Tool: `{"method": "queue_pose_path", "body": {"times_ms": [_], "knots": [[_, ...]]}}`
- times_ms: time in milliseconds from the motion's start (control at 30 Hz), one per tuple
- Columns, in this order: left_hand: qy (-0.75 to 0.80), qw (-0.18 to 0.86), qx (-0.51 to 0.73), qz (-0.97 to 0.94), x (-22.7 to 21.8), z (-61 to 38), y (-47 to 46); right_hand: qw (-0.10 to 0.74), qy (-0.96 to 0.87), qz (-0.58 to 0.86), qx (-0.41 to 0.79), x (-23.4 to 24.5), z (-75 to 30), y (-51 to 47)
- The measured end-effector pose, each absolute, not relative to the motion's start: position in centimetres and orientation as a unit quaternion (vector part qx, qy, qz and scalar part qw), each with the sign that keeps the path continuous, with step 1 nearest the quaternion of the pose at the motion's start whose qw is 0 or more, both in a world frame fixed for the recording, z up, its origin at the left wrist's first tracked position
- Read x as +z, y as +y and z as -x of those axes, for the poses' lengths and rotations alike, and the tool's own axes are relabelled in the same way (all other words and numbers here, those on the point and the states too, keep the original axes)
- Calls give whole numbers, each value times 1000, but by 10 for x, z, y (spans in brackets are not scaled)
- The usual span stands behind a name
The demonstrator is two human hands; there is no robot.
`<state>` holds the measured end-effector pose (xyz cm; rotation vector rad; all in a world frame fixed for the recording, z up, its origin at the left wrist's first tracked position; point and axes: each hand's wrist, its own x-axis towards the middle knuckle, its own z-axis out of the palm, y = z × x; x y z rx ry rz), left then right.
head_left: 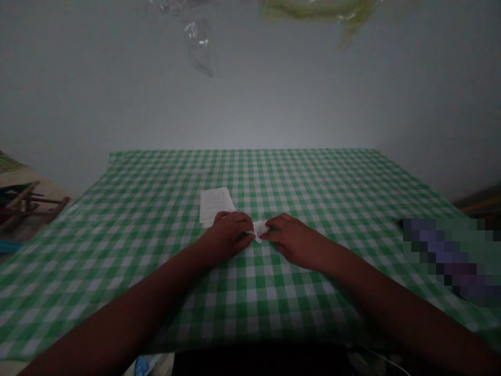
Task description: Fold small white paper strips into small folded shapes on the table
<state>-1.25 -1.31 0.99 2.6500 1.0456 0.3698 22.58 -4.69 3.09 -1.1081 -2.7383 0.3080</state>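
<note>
With both hands we hold a small piece of white paper (pixel 260 226) just above or on the worktop (pixel 254 308); we cannot tell whether its underside touches the surface. Our left hand (pixel 230 235) has its grip closed on the paper's left end, thumb nearer us and fingers beyond. Our right hand (pixel 291 237) has its grip pinched on the right end in the same way. Between the fingertips we see the paper bent or folded, with dark marks on it and a narrow point toward us.

Just beyond our left hand a printed sheet (pixel 216 202) lies flat, its near right corner hidden behind our fingers. The worktop around it is covered in green and white checks. Farther back, left of centre, we make out a faint pale strip (pixel 198 171), too dim to name. Well apart on our right lies a dark, purplish object (pixel 442 256), blurred into blocks.

Off the left side we see a wooden frame (pixel 29 206). Behind the worktop rises a pale wall (pixel 250 99), with clear plastic (pixel 199 44) and yellowish plastic (pixel 319 10) near the top.
</note>
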Motion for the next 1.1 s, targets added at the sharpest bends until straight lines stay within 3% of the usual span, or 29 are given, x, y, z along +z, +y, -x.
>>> {"method": "queue_pose_path", "body": {"times_ms": [1100], "knots": [[440, 113, 161, -876, -2, 0, -19, 39, -923, 377, 68, 32, -227, -57]]}}
